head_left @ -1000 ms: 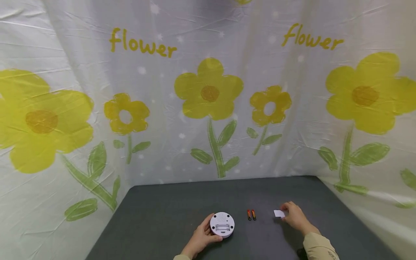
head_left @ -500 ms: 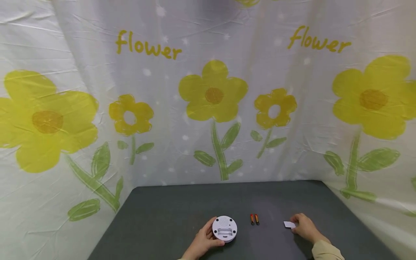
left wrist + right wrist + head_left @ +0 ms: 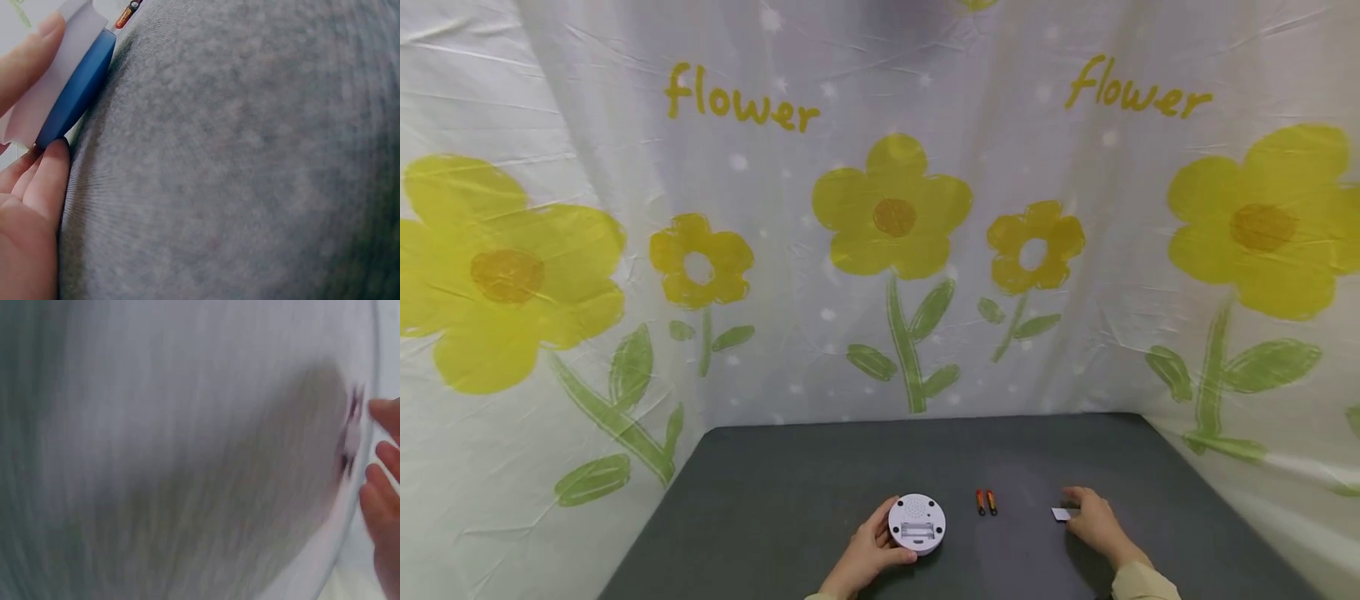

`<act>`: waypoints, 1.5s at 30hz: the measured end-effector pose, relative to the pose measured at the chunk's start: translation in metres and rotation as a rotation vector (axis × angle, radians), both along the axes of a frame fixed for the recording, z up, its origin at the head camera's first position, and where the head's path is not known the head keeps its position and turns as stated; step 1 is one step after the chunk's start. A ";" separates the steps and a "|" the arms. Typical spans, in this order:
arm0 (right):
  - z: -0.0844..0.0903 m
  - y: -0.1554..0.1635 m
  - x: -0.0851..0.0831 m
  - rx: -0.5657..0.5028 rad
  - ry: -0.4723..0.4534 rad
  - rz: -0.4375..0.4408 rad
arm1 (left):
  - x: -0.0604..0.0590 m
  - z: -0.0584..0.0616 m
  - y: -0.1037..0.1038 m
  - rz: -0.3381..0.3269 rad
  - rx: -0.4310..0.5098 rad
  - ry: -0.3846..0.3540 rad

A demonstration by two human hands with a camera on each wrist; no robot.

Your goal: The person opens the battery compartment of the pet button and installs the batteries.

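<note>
Round device (image 3: 917,517): lying white, vented face upward on the dark surface (image 3: 790,483), its blue part (image 3: 78,84) facing downward.
Battery bay (image 3: 917,530): standing uncovered, no battery showing inside.
Left hand (image 3: 868,554): gripping the round device, thumb and fingers clamping its edge from opposite sides.
Batteries (image 3: 992,502): two, red and black, lying side by side between the round device and the white piece.
White piece (image 3: 1061,514): lying flat, apparently on the surface; possibly the bay's cover.
Right hand (image 3: 1101,527): poising just beside the white piece, fingers standing apart; the wrist view is blurring, so contact is hard to tell.
Step in hand, by judgement: setting the white piece aside while the left hand is steadying the round device.
Next call, by judgement: keeping that left grip firm and the right fingers clear of the white piece before grasping anything else.
</note>
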State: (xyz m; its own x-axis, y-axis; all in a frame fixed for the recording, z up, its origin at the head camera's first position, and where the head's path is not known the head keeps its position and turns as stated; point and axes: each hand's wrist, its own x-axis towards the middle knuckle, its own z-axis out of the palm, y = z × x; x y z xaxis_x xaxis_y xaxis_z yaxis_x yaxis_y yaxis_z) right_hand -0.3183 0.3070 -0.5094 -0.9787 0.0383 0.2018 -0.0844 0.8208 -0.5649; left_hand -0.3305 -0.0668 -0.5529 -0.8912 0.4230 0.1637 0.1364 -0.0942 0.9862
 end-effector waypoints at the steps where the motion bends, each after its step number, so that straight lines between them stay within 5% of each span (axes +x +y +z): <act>1: 0.002 -0.006 -0.001 -0.029 0.006 -0.002 | 0.000 0.001 -0.001 0.005 -0.007 -0.001; 8: 0.004 -0.051 -0.006 -0.194 0.037 0.015 | 0.002 0.004 -0.002 0.019 -0.032 -0.026; 15: -0.006 -0.088 -0.011 -0.238 0.021 0.027 | 0.002 0.003 0.001 0.011 -0.012 -0.015; 45: -0.025 -0.094 -0.019 -0.051 0.205 -0.012 | 0.005 0.006 0.003 0.044 -0.047 -0.034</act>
